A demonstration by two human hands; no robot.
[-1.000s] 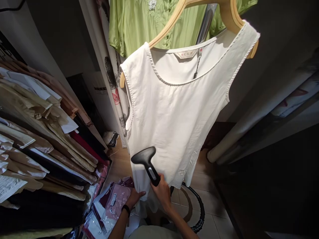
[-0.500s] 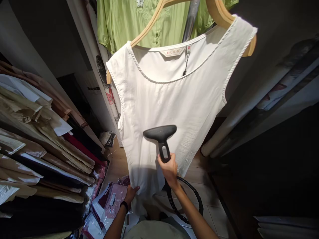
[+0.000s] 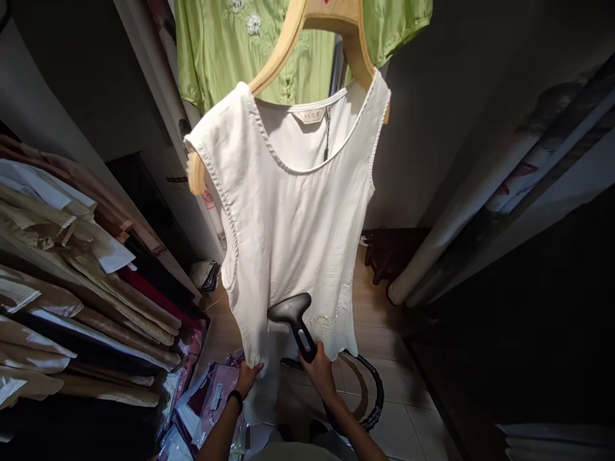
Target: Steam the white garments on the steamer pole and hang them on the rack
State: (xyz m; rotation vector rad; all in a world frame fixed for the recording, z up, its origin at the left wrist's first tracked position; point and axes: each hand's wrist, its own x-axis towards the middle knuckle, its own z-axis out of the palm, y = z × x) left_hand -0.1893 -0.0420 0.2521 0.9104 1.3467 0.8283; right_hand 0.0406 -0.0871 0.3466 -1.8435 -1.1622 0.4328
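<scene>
At far left, hanging garments (image 3: 86, 262) run out of frame; their lower ends fade into shadow. Plastic-wrapped clothing packs (image 3: 211, 400) lie beside them, partly covered by the left arm. The left hand (image 3: 247, 378) has its fingers clamped on the lower edge of the white sleeveless top (image 3: 307, 224). The top hangs on a wooden hanger (image 3: 283, 48), cut off above, and hides part of the green blouse (image 3: 230, 64) behind. The garment steamer (image 3: 292, 307) is in front of the top's lower section; contact with the fabric cannot be confirmed. The right hand (image 3: 318, 371) has its fingers wrapped around the handle. The black hose (image 3: 376, 384) passes partly behind the right arm. Compared with the preceding frame, the steamer head sits lower, and a dark wooden stool (image 3: 391, 250) — previously concealed — shows at right.
</scene>
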